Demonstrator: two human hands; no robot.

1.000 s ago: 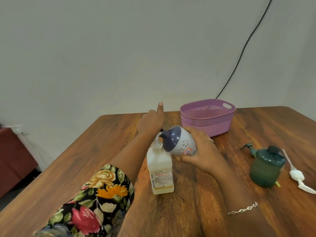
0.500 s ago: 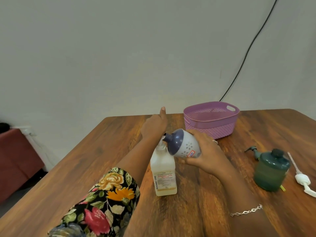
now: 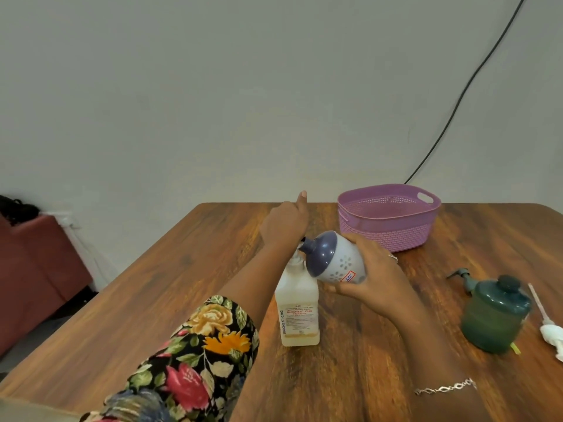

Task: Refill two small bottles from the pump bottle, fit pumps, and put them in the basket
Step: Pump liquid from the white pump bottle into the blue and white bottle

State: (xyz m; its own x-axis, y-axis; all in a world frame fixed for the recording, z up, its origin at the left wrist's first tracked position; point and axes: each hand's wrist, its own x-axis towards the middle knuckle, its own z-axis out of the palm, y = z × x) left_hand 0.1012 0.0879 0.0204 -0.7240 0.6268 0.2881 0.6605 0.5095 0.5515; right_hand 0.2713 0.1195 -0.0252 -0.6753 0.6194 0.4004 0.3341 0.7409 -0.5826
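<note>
A pale pump bottle (image 3: 299, 309) with a printed label stands mid-table. My left hand (image 3: 285, 224) rests on top of its pump head, thumb raised; the pump head is mostly hidden under the hand. My right hand (image 3: 370, 271) holds a small white bottle (image 3: 333, 260) with a dark blue top, tipped sideways so that its neck meets the pump's spout. A small green bottle (image 3: 493, 316) stands at the right. A green pump (image 3: 463, 277) lies behind it and a white pump (image 3: 548, 325) lies beside it. The purple basket (image 3: 387, 236) sits at the back.
The wooden table (image 3: 189, 284) ends near the wall behind the basket. A black cable (image 3: 463, 95) runs down the wall to the table's rear. A dark red piece of furniture (image 3: 33, 269) stands on the floor at left.
The view has tilted slightly, so everything sits lower in frame. Both hands keep their hold, with the small white bottle still tipped at the pump's spout.
</note>
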